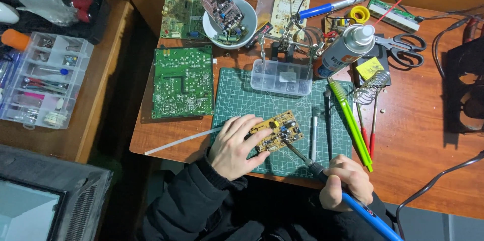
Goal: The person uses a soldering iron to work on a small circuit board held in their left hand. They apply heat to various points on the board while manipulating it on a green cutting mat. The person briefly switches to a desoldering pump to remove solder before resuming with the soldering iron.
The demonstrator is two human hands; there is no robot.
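Broadly, the wooden worktop carries a green cutting mat, which serves as the landmark. Left of the mat lies a big green circuit board, and beyond that board's far edge sits a white bowl holding another board. On the mat's far edge stands a clear parts box, with a spray can just right of it and scissors farther right. Along the mat's right side lie a green tool and a wire coil stand. A white rod runs off the mat's left edge. Near the mat's middle lies the small yellow board. The left hand rests flat with fingers spread, pressing the yellow board's left end. The right hand, at the mat's near right corner, is closed around a blue soldering iron whose tip touches the yellow board.
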